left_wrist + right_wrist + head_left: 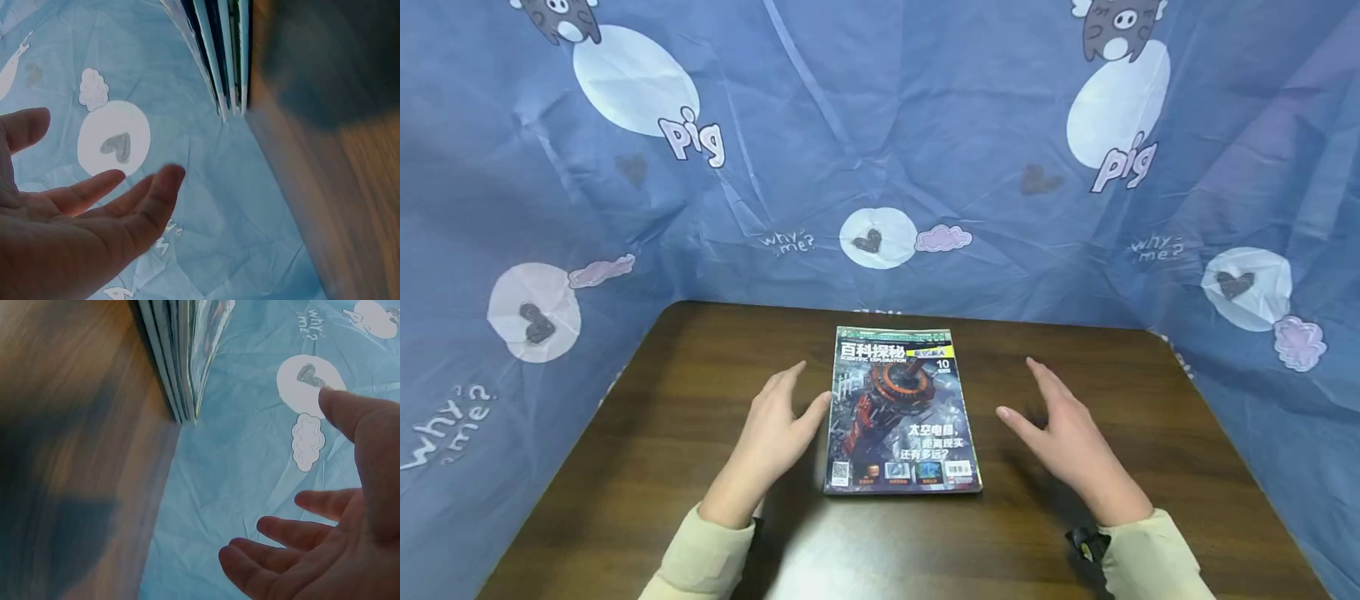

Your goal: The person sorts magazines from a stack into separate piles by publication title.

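Observation:
A stack of magazines point(898, 417) lies flat on the brown table, its top cover dark with an orange and red machine and white lettering. Edges of several magazines show in the left wrist view point(232, 56) and in the right wrist view point(178, 359). My left hand point(775, 433) hovers just left of the stack, fingers spread and thumb tip close to its left edge. On the other side my right hand point(1071, 437) is held farther from the stack, its fingers relaxed and apart. Neither hand holds anything.
The wooden table point(655, 433) has rounded far corners. Blue cloth point(895, 150) printed with pigs, hearts and words hangs behind it and along both sides. A dark strap with a small device point(1086, 546) sits at the right wrist, by the pale sleeve point(1153, 558).

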Tool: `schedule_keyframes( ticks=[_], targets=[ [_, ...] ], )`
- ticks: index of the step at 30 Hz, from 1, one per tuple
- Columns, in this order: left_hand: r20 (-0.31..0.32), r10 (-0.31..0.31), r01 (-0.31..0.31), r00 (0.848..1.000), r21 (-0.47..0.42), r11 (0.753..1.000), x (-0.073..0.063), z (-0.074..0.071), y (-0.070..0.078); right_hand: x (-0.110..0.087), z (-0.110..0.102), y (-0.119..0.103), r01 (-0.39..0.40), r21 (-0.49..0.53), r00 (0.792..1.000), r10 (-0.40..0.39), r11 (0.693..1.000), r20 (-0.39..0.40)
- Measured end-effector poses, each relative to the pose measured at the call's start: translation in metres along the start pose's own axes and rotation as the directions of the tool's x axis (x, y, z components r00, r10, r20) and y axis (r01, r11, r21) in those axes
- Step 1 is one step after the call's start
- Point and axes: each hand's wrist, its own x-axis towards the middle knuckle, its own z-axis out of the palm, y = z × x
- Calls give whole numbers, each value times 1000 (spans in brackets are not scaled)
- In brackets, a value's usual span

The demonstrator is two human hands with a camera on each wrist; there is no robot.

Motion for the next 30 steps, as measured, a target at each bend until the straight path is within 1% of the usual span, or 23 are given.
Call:
schedule_keyframes(
  ticks=[6,9,12,15,20,23,27,30],
  targets=[
    [-4,-36,36,999,-56,998,2,5,1,6,8,-9,29,44,997,-26,999,-66],
    [1,-73,73,997,-69,995,5,8,0,10,10,-14,45,85,994,-35,995,-107],
    [11,-116,116,993,-79,990,7,11,-1,14,15,-17,63,152,989,-41,986,-143],
    [19,-142,143,990,-78,987,7,13,-3,17,21,-18,56,223,989,-24,973,-144],
    [28,-151,153,988,-57,987,10,18,-4,19,29,-20,6,286,994,27,958,-110],
    [43,-160,162,986,-48,986,13,21,-5,21,32,-21,-24,297,993,57,955,-103],
    [55,-157,158,986,-32,987,19,25,-5,24,35,-22,-50,295,991,84,954,-103],
    [66,-157,159,985,-24,987,22,26,-4,26,38,-22,-75,303,991,105,950,-84]
  ],
)
